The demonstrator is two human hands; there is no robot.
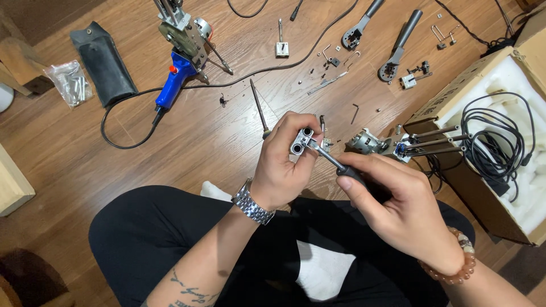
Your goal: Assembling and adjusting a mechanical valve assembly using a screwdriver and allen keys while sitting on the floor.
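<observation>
My left hand [281, 165] grips a small silver metal block [301, 141] with two round holes, held up over my lap. My right hand [398, 207] is closed around the black handle of a screwdriver [348, 170]. Its thin shaft reaches up and left, and the tip touches the block. A metal watch is on my left wrist and a bead bracelet on my right. I sit cross-legged in black trousers on a wooden floor.
A blue-handled power tool [176, 68] with its black cable lies at the upper left beside a black pouch [102, 62] and a bag of parts [69, 82]. Loose screws, a spare screwdriver [257, 105], two ratchet wrenches [398, 48] and a metal assembly [398, 145] lie ahead. A cardboard box [500, 142] holding cables stands right.
</observation>
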